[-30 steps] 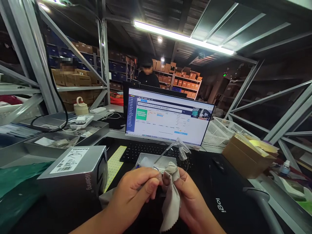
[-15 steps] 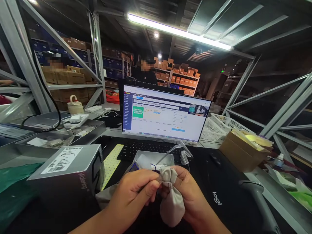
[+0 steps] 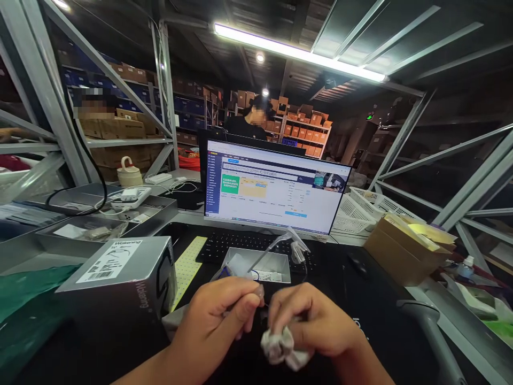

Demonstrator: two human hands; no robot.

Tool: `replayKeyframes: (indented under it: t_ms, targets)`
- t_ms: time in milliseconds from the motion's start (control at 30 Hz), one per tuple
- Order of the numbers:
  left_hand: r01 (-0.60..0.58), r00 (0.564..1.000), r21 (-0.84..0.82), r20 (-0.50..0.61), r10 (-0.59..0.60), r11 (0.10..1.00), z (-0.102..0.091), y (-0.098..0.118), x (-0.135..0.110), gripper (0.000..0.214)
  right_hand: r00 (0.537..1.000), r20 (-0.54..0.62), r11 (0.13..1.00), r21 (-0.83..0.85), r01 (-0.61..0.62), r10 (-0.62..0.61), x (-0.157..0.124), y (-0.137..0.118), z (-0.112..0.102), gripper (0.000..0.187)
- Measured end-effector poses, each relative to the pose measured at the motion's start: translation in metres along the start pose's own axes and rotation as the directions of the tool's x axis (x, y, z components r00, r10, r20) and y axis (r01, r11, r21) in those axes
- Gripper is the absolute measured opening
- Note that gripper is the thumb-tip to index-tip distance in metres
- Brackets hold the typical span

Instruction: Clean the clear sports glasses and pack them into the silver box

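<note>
My right hand [image 3: 315, 323] is closed around a crumpled grey cloth [image 3: 282, 346], bunched under the fingers. My left hand [image 3: 216, 315] pinches a small item at its fingertips, too small to name, close beside the right hand. Both hands hover over a black desk mat [image 3: 368, 321]. Just beyond them sits a small open grey tray [image 3: 276, 263] with small parts and clear plastic wrapping [image 3: 296, 247].
A monitor [image 3: 274, 187] and black keyboard [image 3: 236, 245] stand behind the tray. A grey box [image 3: 120, 278] lies at left, metal trays [image 3: 100, 224] behind it, a cardboard box [image 3: 404, 246] and white basket [image 3: 368, 208] at right. A person stands beyond the monitor.
My right hand turned palm down and crumpled the hanging cloth into a ball. The left hand keeps its pinch. The person behind the monitor shifted right.
</note>
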State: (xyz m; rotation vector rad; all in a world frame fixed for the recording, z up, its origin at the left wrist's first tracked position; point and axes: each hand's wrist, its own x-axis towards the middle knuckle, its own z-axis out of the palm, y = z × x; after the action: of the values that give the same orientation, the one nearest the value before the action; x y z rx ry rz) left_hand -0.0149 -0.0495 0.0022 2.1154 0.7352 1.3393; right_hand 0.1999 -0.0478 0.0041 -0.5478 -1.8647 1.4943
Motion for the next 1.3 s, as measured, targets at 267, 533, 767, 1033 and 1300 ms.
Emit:
replayKeyframes:
  t_ms: [267,533,767,1033,1300]
  targets:
    - [0.012,1.0,0.018,0.012,-0.012,1.0,-0.001,0.001,0.0,0.043,0.954,0.232,0.827,-0.562,-0.029,0.191,-0.03,-0.04,-0.016,0.025]
    - [0.036,0.995,0.029,0.089,-0.038,0.999,0.0,-0.002,-0.001,0.04,0.971,-0.102,0.605,-0.766,-0.216,0.217,-0.047,-0.033,-0.037,0.027]
    - [-0.007,0.993,0.05,0.118,0.001,0.999,0.001,-0.002,0.002,0.038,0.961,-0.194,0.597,-0.754,-0.275,0.198,-0.052,-0.03,-0.054,0.025]
    - [-0.005,0.99,0.061,0.139,-0.004,0.998,0.001,-0.002,0.002,0.035,0.919,-0.343,0.525,-0.755,-0.393,0.195,-0.054,-0.022,-0.065,0.023]
    - [-0.006,0.991,0.059,0.135,-0.002,0.998,0.002,-0.004,0.002,0.034,0.846,-0.439,0.393,-0.751,-0.531,0.304,-0.05,-0.013,-0.082,0.027]
